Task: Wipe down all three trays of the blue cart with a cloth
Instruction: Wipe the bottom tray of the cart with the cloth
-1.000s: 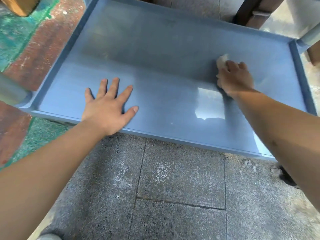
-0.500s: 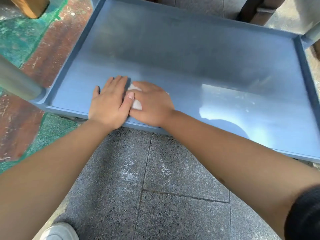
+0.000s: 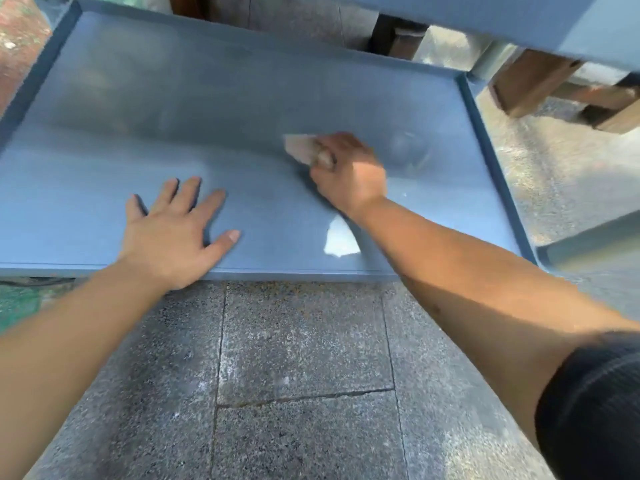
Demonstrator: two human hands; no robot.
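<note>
A low blue cart tray [image 3: 145, 109] fills the upper half of the view, close above the floor. My left hand [image 3: 173, 233] lies flat with spread fingers on the tray near its front rim. My right hand [image 3: 346, 171] grips a small pale cloth [image 3: 299, 147] and holds it against the tray's surface, right of centre. The cloth sticks out to the left of my curled fingers. Another blue tray [image 3: 519, 19] of the cart overhangs at the top right.
Grey speckled stone paving [image 3: 301, 375] lies in front of the cart. Wooden blocks [image 3: 540, 88] stand behind the tray's right corner. Reddish ground [image 3: 17, 46] borders the left side. A sunlit patch [image 3: 341, 237] shines on the tray near my right wrist.
My right hand has swept the cloth from beside my left hand to the right and farther back across the tray. My left hand has stayed flat near the front rim, fingers now spread.
</note>
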